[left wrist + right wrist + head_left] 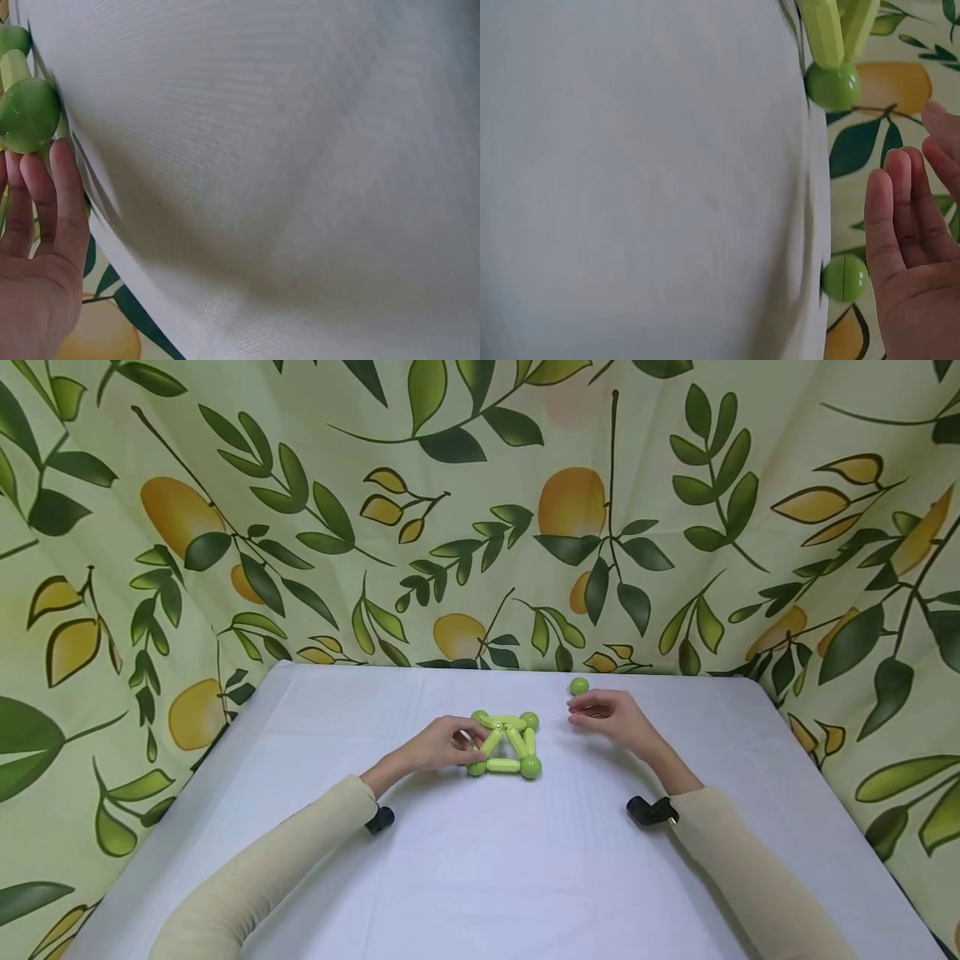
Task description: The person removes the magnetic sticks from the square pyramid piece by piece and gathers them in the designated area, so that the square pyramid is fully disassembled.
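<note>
A frame of light green rods and darker green balls (503,766) stands on the white table, a square with balls at its corners and slanted rods leaning together over it. My left hand (438,745) grips its left side, fingertips round the rods beside the near left ball. In the left wrist view, fingers (69,195) reach up right under a green ball (30,114). To the right of the frame, my right hand (611,717) hovers with relaxed fingers and holds nothing. Just beyond its fingertips lies a loose green ball (579,686), which also appears in the right wrist view (844,278).
A white cloth covers the table (517,877). Behind it and at both sides hangs a curtain (495,527) printed with leaves and fruit. A small black wrist camera (651,811) sits at the right cuff, another (381,820) at the left.
</note>
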Demonstrator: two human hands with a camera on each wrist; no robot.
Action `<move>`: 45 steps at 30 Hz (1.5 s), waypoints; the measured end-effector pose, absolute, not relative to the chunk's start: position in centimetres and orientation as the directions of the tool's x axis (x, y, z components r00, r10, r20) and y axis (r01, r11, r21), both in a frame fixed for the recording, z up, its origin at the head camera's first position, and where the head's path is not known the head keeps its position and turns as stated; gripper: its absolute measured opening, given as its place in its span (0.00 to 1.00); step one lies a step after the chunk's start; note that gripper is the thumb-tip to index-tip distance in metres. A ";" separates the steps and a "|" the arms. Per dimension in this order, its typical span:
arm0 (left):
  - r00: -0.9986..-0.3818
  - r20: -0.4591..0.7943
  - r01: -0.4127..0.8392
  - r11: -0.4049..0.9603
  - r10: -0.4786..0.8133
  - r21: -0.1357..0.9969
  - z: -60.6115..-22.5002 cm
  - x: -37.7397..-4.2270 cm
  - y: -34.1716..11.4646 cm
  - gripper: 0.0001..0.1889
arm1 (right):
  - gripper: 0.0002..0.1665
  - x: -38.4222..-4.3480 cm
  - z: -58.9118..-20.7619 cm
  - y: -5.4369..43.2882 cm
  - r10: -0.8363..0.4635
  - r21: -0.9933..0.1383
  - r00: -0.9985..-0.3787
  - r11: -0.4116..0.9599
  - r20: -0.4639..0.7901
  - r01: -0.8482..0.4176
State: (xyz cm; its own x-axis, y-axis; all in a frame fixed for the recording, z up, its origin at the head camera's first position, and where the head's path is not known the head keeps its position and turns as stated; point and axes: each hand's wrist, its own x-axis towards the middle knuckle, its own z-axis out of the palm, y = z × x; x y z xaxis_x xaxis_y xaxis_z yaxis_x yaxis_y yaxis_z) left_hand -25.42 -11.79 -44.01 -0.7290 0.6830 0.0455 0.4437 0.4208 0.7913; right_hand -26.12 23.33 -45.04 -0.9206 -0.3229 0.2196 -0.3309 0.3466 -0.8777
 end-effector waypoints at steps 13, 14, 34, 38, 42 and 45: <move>-0.724 0.041 0.449 0.425 0.688 0.786 -43.8 -25.6 -11.5 0.12 | 0.19 -27.0 -45.5 18.2 -0.445 -0.885 -0.867 0.278 0.226 -0.374; -0.724 0.041 0.450 0.427 0.688 0.785 -43.9 -25.6 -11.5 0.12 | 0.19 -27.0 -45.5 17.9 -0.453 -0.883 -0.863 0.280 0.225 -0.377; -0.736 0.029 0.426 0.429 0.676 0.797 -44.0 -25.5 -11.9 0.12 | 0.17 -27.6 -45.6 15.7 -0.491 -0.821 -0.847 0.386 0.202 -0.420; -0.735 0.023 0.424 0.432 0.678 0.796 -44.0 -25.6 -11.8 0.12 | 0.16 -27.7 -45.6 15.5 -0.484 -0.811 -0.852 0.407 0.200 -0.421; -0.728 0.030 0.437 0.430 0.685 0.790 -44.1 -25.7 -11.8 0.12 | 0.16 -27.6 -45.5 15.3 -0.466 -0.802 -0.861 0.426 0.202 -0.419; -0.722 0.039 0.445 0.422 0.690 0.790 -44.2 -25.7 -11.8 0.12 | 0.16 -27.5 -45.5 15.2 -0.453 -0.797 -0.868 0.439 0.202 -0.415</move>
State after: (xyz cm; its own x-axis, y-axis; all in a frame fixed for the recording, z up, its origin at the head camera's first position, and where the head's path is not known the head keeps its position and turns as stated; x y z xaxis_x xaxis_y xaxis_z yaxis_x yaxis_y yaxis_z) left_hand -25.72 -11.81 -44.16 -0.7224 0.6904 0.0385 0.4453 0.4219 0.7897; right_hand -27.55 15.21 -45.47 -0.8681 -0.4533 0.2023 -0.4149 0.4388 -0.7971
